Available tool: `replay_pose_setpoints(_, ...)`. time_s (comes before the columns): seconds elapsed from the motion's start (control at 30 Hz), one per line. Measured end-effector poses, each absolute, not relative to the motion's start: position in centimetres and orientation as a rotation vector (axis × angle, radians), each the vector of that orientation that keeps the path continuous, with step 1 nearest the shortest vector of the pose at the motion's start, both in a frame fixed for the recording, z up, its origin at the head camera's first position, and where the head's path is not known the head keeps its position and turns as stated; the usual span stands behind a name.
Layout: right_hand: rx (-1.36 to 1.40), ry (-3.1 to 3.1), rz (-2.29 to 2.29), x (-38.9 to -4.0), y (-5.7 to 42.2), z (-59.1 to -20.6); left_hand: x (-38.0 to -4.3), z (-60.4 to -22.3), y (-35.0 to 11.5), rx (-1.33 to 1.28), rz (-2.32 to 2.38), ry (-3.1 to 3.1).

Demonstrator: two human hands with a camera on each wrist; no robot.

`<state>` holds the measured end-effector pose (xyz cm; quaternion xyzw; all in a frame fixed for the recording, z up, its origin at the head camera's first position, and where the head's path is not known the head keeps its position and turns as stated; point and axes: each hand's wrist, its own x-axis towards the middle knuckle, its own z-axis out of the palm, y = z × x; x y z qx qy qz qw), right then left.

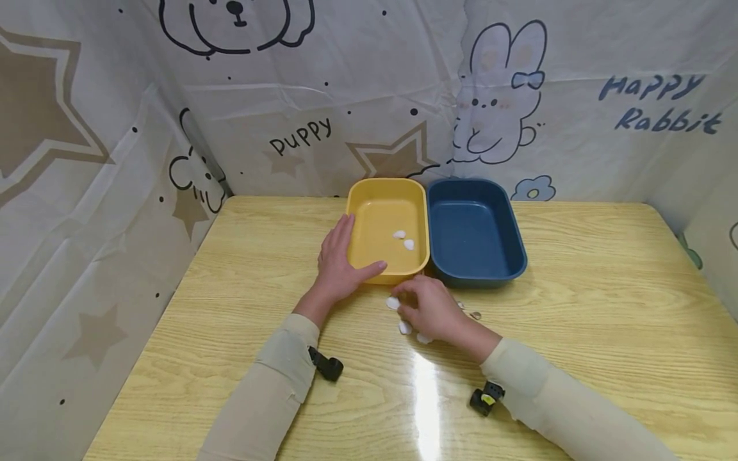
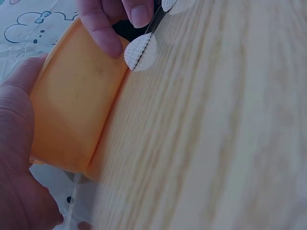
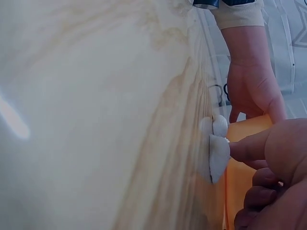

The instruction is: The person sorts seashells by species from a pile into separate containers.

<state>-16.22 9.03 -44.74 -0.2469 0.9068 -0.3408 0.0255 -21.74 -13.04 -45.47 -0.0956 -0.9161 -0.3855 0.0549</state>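
My left hand (image 1: 337, 266) rests on the near left corner of a yellow plastic bin (image 1: 353, 192), fingers along its left wall and thumb over the front rim. Two white seashells (image 1: 409, 244) lie inside. In front of the bin, my right hand (image 1: 435, 307) reaches down to the table, thumb and index finger apart with a white seashell (image 1: 393, 302) at the fingertips. A ribbed shell (image 2: 138, 50) shows below those fingers in the left wrist view. Closer to me lie another white shell (image 1: 405, 328) and one more (image 1: 423, 338), partly behind the hand.
A dark blue bin (image 1: 516, 256) stands against the yellow one's right side. Small brownish shells (image 1: 475, 315) lie on the table right of my right hand. The wood-grain table (image 1: 588, 301) meets a printed cloth backdrop (image 1: 242, 147) behind and at the left.
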Motion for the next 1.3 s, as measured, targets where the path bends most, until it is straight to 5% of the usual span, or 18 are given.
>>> replay_pose_setpoints(1.3, -0.707, 2.812, -0.997, -16.61, 9.08, -45.33, -21.62, -45.34, -12.99, -0.299, -1.181, -2.778)
